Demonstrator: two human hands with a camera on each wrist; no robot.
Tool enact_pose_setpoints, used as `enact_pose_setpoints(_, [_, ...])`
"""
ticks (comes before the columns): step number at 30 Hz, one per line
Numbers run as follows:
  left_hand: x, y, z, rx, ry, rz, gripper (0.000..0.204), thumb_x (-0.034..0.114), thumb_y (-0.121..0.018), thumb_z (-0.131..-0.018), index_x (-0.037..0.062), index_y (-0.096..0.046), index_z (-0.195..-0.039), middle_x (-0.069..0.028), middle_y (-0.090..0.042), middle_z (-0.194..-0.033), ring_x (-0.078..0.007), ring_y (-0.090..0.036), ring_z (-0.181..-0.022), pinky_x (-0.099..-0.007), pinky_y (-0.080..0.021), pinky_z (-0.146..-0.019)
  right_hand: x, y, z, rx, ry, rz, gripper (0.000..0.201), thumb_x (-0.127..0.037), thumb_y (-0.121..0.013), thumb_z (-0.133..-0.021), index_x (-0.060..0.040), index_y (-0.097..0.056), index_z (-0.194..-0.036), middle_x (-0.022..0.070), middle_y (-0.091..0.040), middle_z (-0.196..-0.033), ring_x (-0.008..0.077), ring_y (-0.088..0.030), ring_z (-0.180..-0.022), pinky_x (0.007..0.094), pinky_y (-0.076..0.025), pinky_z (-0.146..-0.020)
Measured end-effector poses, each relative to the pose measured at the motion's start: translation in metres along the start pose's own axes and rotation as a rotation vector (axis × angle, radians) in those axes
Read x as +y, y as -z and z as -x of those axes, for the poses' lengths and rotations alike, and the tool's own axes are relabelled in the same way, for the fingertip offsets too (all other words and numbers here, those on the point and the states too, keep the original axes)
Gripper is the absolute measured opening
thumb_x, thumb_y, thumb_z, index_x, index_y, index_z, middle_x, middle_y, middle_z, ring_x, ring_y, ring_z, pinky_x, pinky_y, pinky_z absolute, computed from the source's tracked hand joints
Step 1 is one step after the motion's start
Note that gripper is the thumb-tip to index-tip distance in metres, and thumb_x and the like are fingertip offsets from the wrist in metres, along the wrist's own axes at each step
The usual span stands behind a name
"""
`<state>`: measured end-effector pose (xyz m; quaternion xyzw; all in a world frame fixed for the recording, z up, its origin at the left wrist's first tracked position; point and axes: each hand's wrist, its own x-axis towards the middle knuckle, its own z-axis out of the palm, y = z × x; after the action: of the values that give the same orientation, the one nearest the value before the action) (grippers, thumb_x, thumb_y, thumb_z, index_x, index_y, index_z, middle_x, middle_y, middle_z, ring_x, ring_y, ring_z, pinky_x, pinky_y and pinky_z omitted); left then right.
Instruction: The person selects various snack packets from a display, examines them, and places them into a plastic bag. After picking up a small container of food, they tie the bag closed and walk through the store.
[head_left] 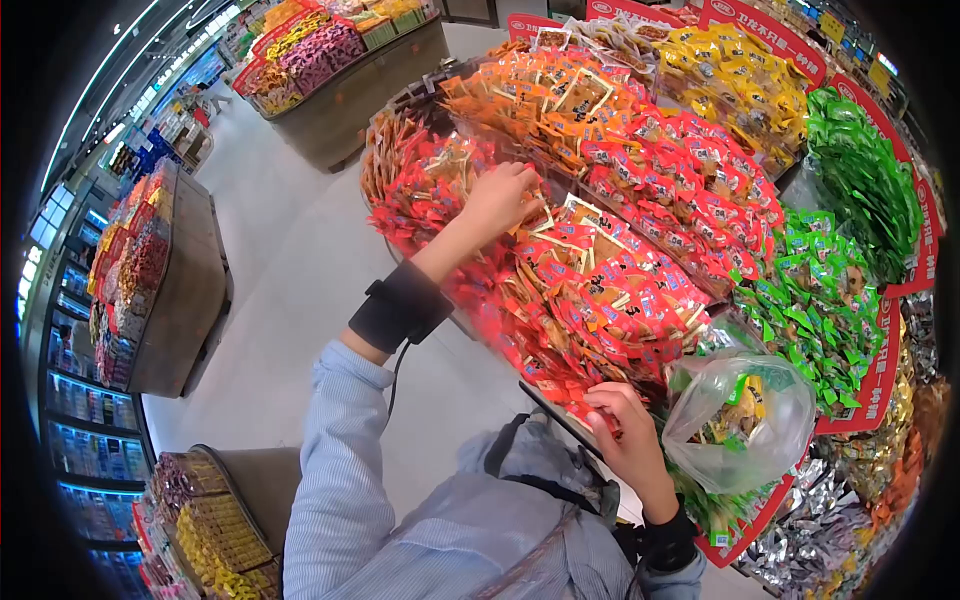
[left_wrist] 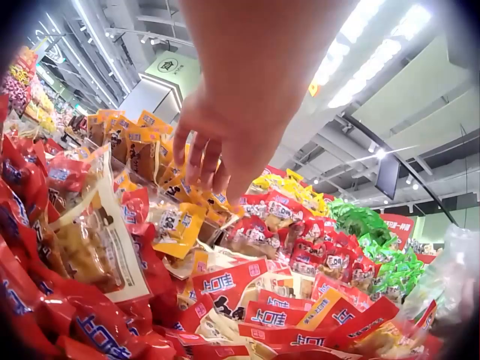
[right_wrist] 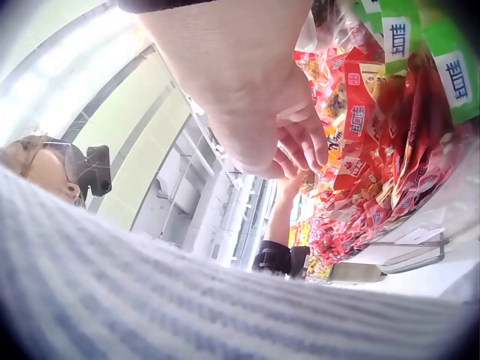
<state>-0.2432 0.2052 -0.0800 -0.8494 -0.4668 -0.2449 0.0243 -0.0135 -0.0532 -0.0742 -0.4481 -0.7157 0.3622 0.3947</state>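
My left hand [head_left: 500, 200] reaches over the far left part of a heap of red snack packets [head_left: 610, 290]. In the left wrist view, the fingers of that left hand [left_wrist: 206, 146] hang down loosely above red and orange packets [left_wrist: 180, 225], with nothing showing between them. Low at the front edge of the heap is my right hand [head_left: 630, 435], fingers bent and relaxed beside the red packets. The right wrist view has the right hand [right_wrist: 289, 142] loosely curled next to red packets [right_wrist: 356, 150]. A clear plastic bag [head_left: 740, 420] with green and yellow packets inside lies by the right wrist.
Orange packets [head_left: 540, 90], yellow packets [head_left: 735, 90] and green packets [head_left: 805, 290] fill neighbouring sections of the display. Red sign boards [head_left: 870, 380] edge its far side. Other snack bins [head_left: 160, 290] stand across the pale floor [head_left: 290, 270] to the left.
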Motion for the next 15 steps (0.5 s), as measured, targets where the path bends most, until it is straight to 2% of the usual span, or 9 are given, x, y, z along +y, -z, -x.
enact_pose_setpoints(3, [-0.002, -0.019, -0.008, -0.009, -0.079, -0.080, 0.026, 0.026, -0.063, -0.068, 0.0062, -0.053, -0.083, -0.0072, -0.052, -0.083, -0.0245, -0.049, -0.087, -0.0370, -0.040, -0.073, -0.003, 0.003, -0.001, 0.004, 0.030, 0.019, 0.019, 0.003, -0.053, -0.074, -0.0009, -0.051, -0.092, 0.0129, -0.051, -0.093, 0.0252, -0.053, -0.085, 0.0295, -0.042, -0.074])
enact_pose_setpoints(4, [0.000, -0.021, -0.010, -0.016, -0.060, -0.117, 0.019, 0.019, -0.059, -0.069, 0.0066, -0.054, -0.083, -0.0060, -0.052, -0.084, -0.0236, -0.049, -0.089, -0.0369, -0.039, -0.073, -0.005, 0.003, 0.000, 0.001, -0.013, -0.033, 0.019, 0.002, -0.053, -0.074, -0.0009, -0.052, -0.092, 0.0134, -0.051, -0.092, 0.0271, -0.052, -0.088, 0.0314, -0.040, -0.077])
enact_pose_setpoints(7, [-0.010, -0.033, -0.021, -0.057, -0.045, -0.216, 0.016, 0.011, -0.054, -0.068, 0.0074, -0.055, -0.084, -0.0052, -0.053, -0.086, -0.0229, -0.049, -0.089, -0.0367, -0.039, -0.072, -0.002, 0.005, 0.001, 0.005, 0.022, 0.002, 0.018, 0.002, -0.053, -0.074, -0.0008, -0.051, -0.092, 0.0129, -0.051, -0.092, 0.0253, -0.053, -0.086, 0.0295, -0.042, -0.075])
enact_pose_setpoints(8, [-0.014, -0.036, -0.024, -0.075, -0.056, -0.225, 0.017, 0.011, -0.047, -0.074, 0.0116, -0.057, -0.087, -0.0039, -0.054, -0.087, -0.0228, -0.049, -0.091, -0.0358, -0.038, -0.074, 0.001, 0.005, 0.002, 0.001, 0.010, -0.018, 0.019, 0.002, -0.053, -0.075, -0.0015, -0.051, -0.093, 0.0120, -0.051, -0.093, 0.0216, -0.053, -0.083, 0.0266, -0.043, -0.070])
enact_pose_setpoints(9, [-0.012, -0.037, -0.027, -0.112, -0.033, -0.273, 0.018, 0.010, -0.047, -0.071, 0.0121, -0.059, -0.085, -0.0036, -0.054, -0.089, -0.0222, -0.049, -0.093, -0.0365, -0.038, -0.076, 0.006, 0.004, 0.004, 0.014, 0.024, -0.007, 0.020, 0.002, -0.053, -0.076, -0.0023, -0.051, -0.095, 0.0109, -0.051, -0.093, 0.0179, -0.054, -0.078, 0.0242, -0.044, -0.064])
enact_pose_setpoints(12, [-0.008, -0.036, -0.035, -0.330, 0.025, -0.350, 0.025, 0.011, -0.054, -0.065, 0.0081, -0.061, -0.089, -0.0076, -0.055, -0.094, -0.0245, -0.048, -0.097, -0.0389, -0.039, -0.078, 0.010, 0.002, 0.003, 0.031, 0.022, -0.042, 0.020, 0.002, -0.053, -0.076, -0.0018, -0.051, -0.095, 0.0104, -0.051, -0.093, 0.0170, -0.055, -0.074, 0.0235, -0.045, -0.060])
enact_pose_setpoints(15, [-0.005, -0.032, -0.036, -0.294, 0.009, -0.403, 0.023, 0.011, -0.055, -0.064, 0.0073, -0.062, -0.086, -0.0091, -0.054, -0.094, -0.0258, -0.049, -0.096, -0.0395, -0.039, -0.078, 0.007, 0.004, 0.002, 0.017, 0.008, -0.023, 0.018, 0.002, -0.053, -0.076, -0.0006, -0.051, -0.093, 0.0110, -0.051, -0.093, 0.0173, -0.055, -0.074, 0.0232, -0.045, -0.060])
